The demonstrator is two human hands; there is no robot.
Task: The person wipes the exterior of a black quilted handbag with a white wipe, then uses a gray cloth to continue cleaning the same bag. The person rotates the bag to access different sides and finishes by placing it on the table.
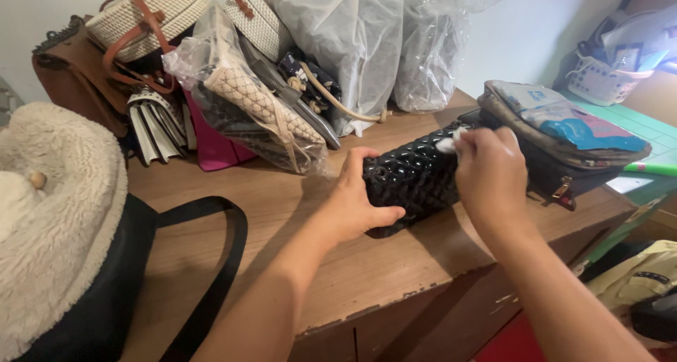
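My two hands on a black quilted bag (pixel 416 178) lying on a wooden cabinet top (pixel 367 270).

The glossy bag lies on its side near the middle of the top. My left hand (pixel 356 203) clamps its near left end, thumb along the front edge and fingers curled over the top. My right hand (pixel 490 175) presses a small white cloth (pixel 448 145), pinched in the fingers, against the bag's upper right part. Just right of the bag, touching or nearly so, lies a flat brown bag with blue packets (pixel 564 133) on it. Behind stand plastic-wrapped bags (pixel 352 44), woven round bags (pixel 151 16) and a pink bag (pixel 211 147). A fleecy cream bag with a black strap (pixel 56 214) sits at my left. Both forearms reach forward, the wrists close together.
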